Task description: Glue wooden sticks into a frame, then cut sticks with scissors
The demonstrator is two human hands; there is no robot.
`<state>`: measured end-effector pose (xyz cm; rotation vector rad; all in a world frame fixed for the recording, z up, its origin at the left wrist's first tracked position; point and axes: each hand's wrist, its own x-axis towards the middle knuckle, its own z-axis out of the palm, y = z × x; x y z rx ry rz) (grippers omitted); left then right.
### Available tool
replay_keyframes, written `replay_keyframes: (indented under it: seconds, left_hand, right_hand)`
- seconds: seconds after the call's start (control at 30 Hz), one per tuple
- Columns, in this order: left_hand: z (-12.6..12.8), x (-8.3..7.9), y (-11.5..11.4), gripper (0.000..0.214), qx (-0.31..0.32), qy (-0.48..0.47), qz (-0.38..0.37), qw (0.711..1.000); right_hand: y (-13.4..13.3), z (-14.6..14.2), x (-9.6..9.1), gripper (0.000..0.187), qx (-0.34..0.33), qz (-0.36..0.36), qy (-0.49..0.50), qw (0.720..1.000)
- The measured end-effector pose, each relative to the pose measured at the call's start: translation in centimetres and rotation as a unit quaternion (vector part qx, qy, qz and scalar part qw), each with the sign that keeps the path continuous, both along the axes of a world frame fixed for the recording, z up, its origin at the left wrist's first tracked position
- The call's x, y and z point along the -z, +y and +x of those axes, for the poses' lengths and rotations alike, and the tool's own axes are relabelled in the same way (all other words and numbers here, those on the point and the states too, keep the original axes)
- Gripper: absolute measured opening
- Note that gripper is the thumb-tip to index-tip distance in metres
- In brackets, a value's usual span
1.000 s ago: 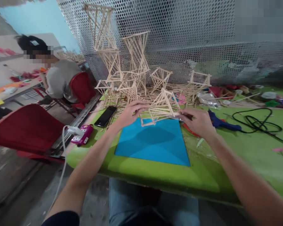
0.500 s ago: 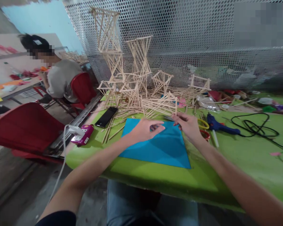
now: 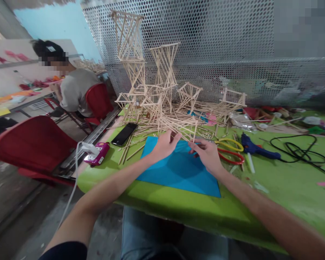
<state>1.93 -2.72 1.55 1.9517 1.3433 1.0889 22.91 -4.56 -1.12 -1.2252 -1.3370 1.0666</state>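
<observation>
A small frame of thin wooden sticks [image 3: 178, 124] tilts above the far edge of a blue sheet [image 3: 178, 169]. My right hand [image 3: 207, 153] pinches its lower right corner between thumb and fingers. At the near side of the frame, my left hand [image 3: 165, 144] is closed with curled fingers against the sticks; its exact grip is partly hidden. Just right of my right hand lie scissors with yellow and red handles [image 3: 231, 159]. Taller stick towers [image 3: 131, 39] and a heap of loose sticks stand behind the frame.
On the green table [image 3: 295, 202] a blue glue gun [image 3: 260, 148] with a black cord lies to the right. A phone [image 3: 124, 133] and a purple power adapter [image 3: 97, 153] are at left. A person [image 3: 77, 86] sits beyond a red chair [image 3: 35, 148]. Perforated metal [image 3: 219, 43] rises behind.
Both hands have moved closer together, my right hand shifting left with the frame's corner. My left hand has gone from loosely parted fingers to closing at the frame. The scissors show more fully.
</observation>
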Motion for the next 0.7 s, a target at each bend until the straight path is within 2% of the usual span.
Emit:
replay_keyframes:
  seconds: [0.23,0.43,0.53,0.7]
  left_hand:
    - [-0.2,0.5,0.5,0.040,0.008,-0.020,0.016,1.000]
    - [-1.1,-0.1,1.0,0.036,0.048,0.056,0.052,0.996]
    - [-2.0,-1.0,1.0,0.035,0.070,0.127,0.078,0.986]
    - [-3.7,-2.0,1.5,0.039,0.095,0.249,0.123,0.956]
  right_hand:
    - [-0.4,-0.6,-0.1,0.043,-0.095,0.001,-0.083,0.992]
    - [-0.3,-0.4,-0.8,0.038,-0.172,-0.009,-0.130,0.976]
    - [-0.3,0.3,-1.4,0.044,-0.152,0.005,-0.192,0.970]
    - [0.3,2.1,-1.4,0.062,-0.024,0.089,-0.324,0.942]
